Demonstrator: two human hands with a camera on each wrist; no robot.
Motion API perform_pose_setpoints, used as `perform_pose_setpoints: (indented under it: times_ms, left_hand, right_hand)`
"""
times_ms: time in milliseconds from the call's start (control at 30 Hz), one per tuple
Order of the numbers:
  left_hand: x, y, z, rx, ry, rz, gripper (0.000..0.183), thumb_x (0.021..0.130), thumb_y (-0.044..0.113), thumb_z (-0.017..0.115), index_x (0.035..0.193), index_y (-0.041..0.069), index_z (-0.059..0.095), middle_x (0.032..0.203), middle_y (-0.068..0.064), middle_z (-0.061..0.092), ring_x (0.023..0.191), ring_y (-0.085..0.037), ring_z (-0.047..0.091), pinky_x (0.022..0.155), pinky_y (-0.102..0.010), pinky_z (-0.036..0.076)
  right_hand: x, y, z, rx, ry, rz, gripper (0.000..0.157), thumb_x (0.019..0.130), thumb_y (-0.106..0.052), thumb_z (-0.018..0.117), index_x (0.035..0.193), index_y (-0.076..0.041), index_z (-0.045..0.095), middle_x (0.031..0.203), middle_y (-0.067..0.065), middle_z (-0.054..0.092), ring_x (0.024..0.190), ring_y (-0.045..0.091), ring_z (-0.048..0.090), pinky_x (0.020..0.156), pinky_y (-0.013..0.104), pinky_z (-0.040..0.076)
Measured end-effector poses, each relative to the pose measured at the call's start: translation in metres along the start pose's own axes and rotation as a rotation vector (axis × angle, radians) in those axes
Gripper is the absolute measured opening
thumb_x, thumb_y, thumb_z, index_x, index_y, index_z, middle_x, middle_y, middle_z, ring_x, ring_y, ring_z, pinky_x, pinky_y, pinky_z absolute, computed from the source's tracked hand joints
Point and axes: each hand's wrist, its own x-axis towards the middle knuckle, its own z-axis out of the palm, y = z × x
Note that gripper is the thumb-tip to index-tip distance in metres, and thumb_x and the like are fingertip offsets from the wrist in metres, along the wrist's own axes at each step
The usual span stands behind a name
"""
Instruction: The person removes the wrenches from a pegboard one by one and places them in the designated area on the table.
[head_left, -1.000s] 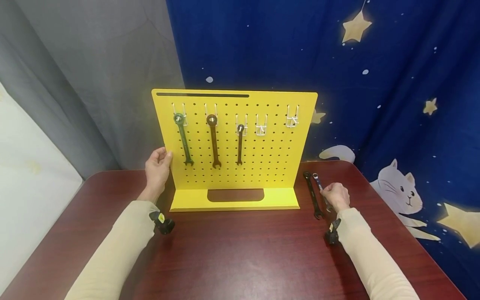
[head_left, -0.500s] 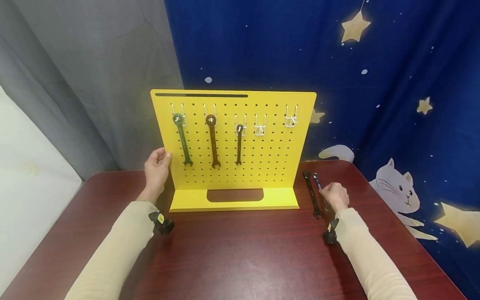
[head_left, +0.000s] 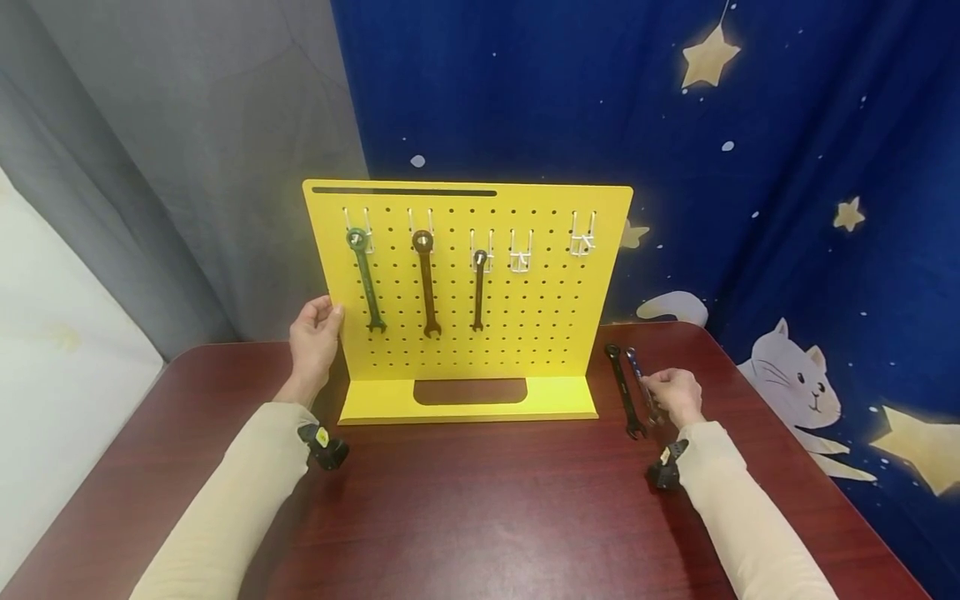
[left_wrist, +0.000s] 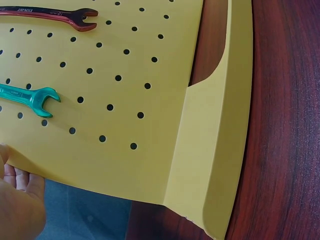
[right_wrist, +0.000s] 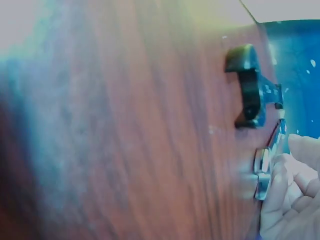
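A yellow pegboard stands upright on the table. My left hand grips its left edge, thumb in front and fingers behind, as the left wrist view also shows. On the board's white hooks hang a green wrench, a reddish-brown wrench and a small dark wrench. To the right of the board, my right hand pinches a slim blue and silver wrench at its shank, over the tabletop. Just left of it lies a larger black wrench, its open end nearest me.
Two more white hooks, a middle hook and a right hook, hold no wrench. The dark red table reaches in front of the board. Behind it hang a grey curtain and a blue starry curtain.
My right hand has shifted very slightly to the right with its fingers on the blue wrench. The left hand stays at the board's edge, and the hanging wrenches have not moved.
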Motion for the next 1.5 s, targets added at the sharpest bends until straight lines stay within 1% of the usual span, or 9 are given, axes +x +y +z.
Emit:
perform_pose_setpoints:
  times_ms: [167, 367, 500, 633, 733, 900, 1133, 1300, 1500]
  left_hand:
    - [0.0, 0.0, -0.001, 0.001, 0.007, 0.001, 0.041, 0.096, 0.026, 0.053, 0.131, 0.006, 0.048, 0.127, -0.01, 0.052, 0.115, -0.018, 0.051, 0.099, -0.032, 0.043]
    - [0.0, 0.0, -0.001, 0.001, 0.0, 0.001, 0.043, 0.096, 0.026, 0.053, 0.133, 0.006, 0.047, 0.129, -0.012, 0.051, 0.118, -0.021, 0.05, 0.101, -0.034, 0.042]
    - [0.0, 0.001, 0.0, 0.002, -0.001, 0.013, 0.043, 0.096, 0.027, 0.053, 0.133, 0.005, 0.047, 0.127, -0.012, 0.052, 0.117, -0.02, 0.051, 0.101, -0.033, 0.042]
    - [0.001, 0.001, 0.001, -0.006, 0.009, 0.026, 0.041, 0.096, 0.025, 0.053, 0.13, 0.003, 0.049, 0.119, -0.008, 0.053, 0.11, -0.015, 0.052, 0.097, -0.029, 0.044]
    - [0.001, 0.002, 0.001, -0.007, 0.014, 0.026, 0.041, 0.096, 0.025, 0.053, 0.13, 0.003, 0.05, 0.117, -0.006, 0.053, 0.107, -0.013, 0.052, 0.095, -0.027, 0.044]
    - [0.0, 0.002, 0.001, -0.003, 0.01, 0.026, 0.043, 0.096, 0.025, 0.053, 0.132, 0.003, 0.048, 0.124, -0.011, 0.052, 0.113, -0.017, 0.051, 0.099, -0.03, 0.043]
    - [0.0, 0.001, 0.001, -0.006, 0.007, 0.022, 0.042, 0.096, 0.026, 0.053, 0.132, 0.004, 0.048, 0.126, -0.011, 0.052, 0.111, -0.015, 0.051, 0.096, -0.028, 0.044]
    - [0.0, 0.001, 0.001, -0.011, 0.001, 0.025, 0.041, 0.097, 0.025, 0.052, 0.132, 0.003, 0.048, 0.126, -0.011, 0.052, 0.112, -0.015, 0.051, 0.098, -0.029, 0.043]
    - [-0.001, 0.0, 0.0, -0.011, -0.001, 0.021, 0.041, 0.097, 0.025, 0.052, 0.132, 0.004, 0.048, 0.127, -0.012, 0.052, 0.114, -0.016, 0.051, 0.098, -0.03, 0.043]
  right_hand:
    - [0.0, 0.004, -0.001, 0.176, -0.02, 0.045, 0.031, 0.09, -0.019, 0.061, 0.105, 0.007, 0.064, 0.072, 0.003, 0.064, 0.061, 0.008, 0.055, 0.051, 0.021, 0.046]
    - [-0.004, -0.002, -0.001, 0.387, -0.008, 0.078, 0.033, 0.09, -0.013, 0.06, 0.112, 0.01, 0.058, 0.071, -0.005, 0.061, 0.063, 0.003, 0.055, 0.055, 0.017, 0.051]
    - [-0.01, -0.016, 0.003, 0.503, 0.043, 0.027, 0.027, 0.089, -0.01, 0.06, 0.108, 0.009, 0.058, 0.072, -0.004, 0.061, 0.063, 0.005, 0.058, 0.059, 0.017, 0.052]
    - [-0.015, -0.037, 0.011, 0.609, 0.098, -0.044, 0.013, 0.088, -0.011, 0.063, 0.096, -0.001, 0.062, 0.074, -0.002, 0.062, 0.062, 0.006, 0.058, 0.059, 0.016, 0.052]
    - [-0.02, -0.056, 0.014, 0.646, 0.102, -0.11, 0.013, 0.088, -0.012, 0.064, 0.096, -0.003, 0.062, 0.078, -0.001, 0.062, 0.063, 0.004, 0.057, 0.06, 0.015, 0.051]
    - [-0.032, -0.089, 0.017, 0.697, 0.059, -0.211, 0.026, 0.089, -0.009, 0.064, 0.107, 0.008, 0.059, 0.075, -0.007, 0.061, 0.066, 0.005, 0.057, 0.063, 0.014, 0.051]
    - [-0.047, -0.122, 0.026, 0.76, -0.001, -0.267, 0.023, 0.089, -0.007, 0.064, 0.107, 0.006, 0.059, 0.076, -0.004, 0.06, 0.068, 0.007, 0.056, 0.07, 0.017, 0.053]
    - [-0.054, -0.142, 0.037, 0.834, -0.058, -0.318, 0.024, 0.088, -0.003, 0.063, 0.107, 0.011, 0.058, 0.078, -0.001, 0.064, 0.071, 0.006, 0.06, 0.072, 0.019, 0.053]
    - [-0.062, -0.169, 0.053, 0.864, -0.118, -0.351, 0.025, 0.088, -0.001, 0.063, 0.108, 0.013, 0.058, 0.081, 0.001, 0.065, 0.072, 0.005, 0.061, 0.071, 0.019, 0.053]
